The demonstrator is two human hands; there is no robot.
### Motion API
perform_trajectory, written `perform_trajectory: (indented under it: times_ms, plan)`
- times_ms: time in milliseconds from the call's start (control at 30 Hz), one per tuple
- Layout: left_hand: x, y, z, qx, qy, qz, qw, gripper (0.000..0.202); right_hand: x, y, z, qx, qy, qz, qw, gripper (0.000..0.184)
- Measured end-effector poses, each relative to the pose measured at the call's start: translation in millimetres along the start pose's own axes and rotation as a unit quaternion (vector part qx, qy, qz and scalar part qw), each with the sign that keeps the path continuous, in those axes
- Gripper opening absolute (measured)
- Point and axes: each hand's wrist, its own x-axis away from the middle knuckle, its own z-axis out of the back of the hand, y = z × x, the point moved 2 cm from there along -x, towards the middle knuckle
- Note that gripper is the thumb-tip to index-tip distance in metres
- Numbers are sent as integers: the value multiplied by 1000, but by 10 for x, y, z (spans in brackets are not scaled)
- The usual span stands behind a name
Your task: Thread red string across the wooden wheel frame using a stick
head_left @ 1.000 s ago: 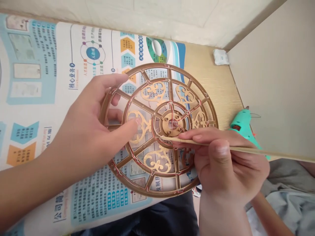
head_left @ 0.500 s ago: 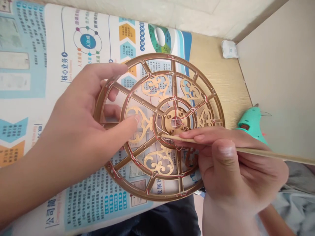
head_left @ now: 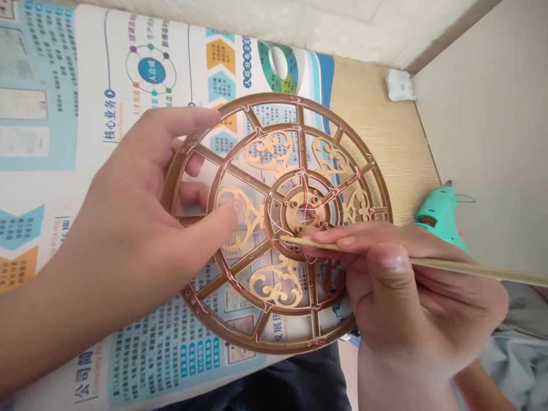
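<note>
A round bronze-brown wheel frame (head_left: 250,260) with spokes, gold scroll ornaments and a hub is held tilted above the printed sheet. Thin red and white wires (head_left: 306,185) run along its rings and into the hub. My left hand (head_left: 141,211) grips its left side, thumb on a scroll ornament and fingers around the rim. Between the thumb and fingers of my right hand (head_left: 398,285) is a thin wooden stick (head_left: 462,267). The stick's tip meets the inner ring just below the hub, by a white wire.
The printed poster sheet (head_left: 89,188) covers much of the wooden table (head_left: 363,97). A teal glue gun (head_left: 440,214) lies at the right, with a small white packet (head_left: 400,85) behind it. Pale walls stand behind and at the right. Dark clothing (head_left: 299,382) shows below.
Almost nothing differs. The stick's tip stays at the inner ring, and both hands keep their grips with only a tiny shift.
</note>
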Motion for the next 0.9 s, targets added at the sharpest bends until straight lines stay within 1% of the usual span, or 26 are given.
perform_trajectory:
  times_ms: [300,567,667,733,833,900]
  plan:
    - [5,-4,0,-9,6,-4,1000,69,-7,-14,13,1,-3,3,1000,18]
    - [13,-17,7,-19,-7,-10,1000,67,-2,-14,-9,12,7,3,1000,19]
    - [12,-3,-3,-14,-5,-11,1000,67,7,-29,-14,24,-10,16,1000,18]
    - [11,10,-6,-12,2,-9,1000,68,9,-33,-7,14,-4,27,1000,17]
    - [7,19,-2,-4,2,2,1000,70,8,-20,2,-32,15,28,999,17]
    - [4,18,4,-7,-2,8,1000,70,8,-9,-3,-47,15,29,998,16]
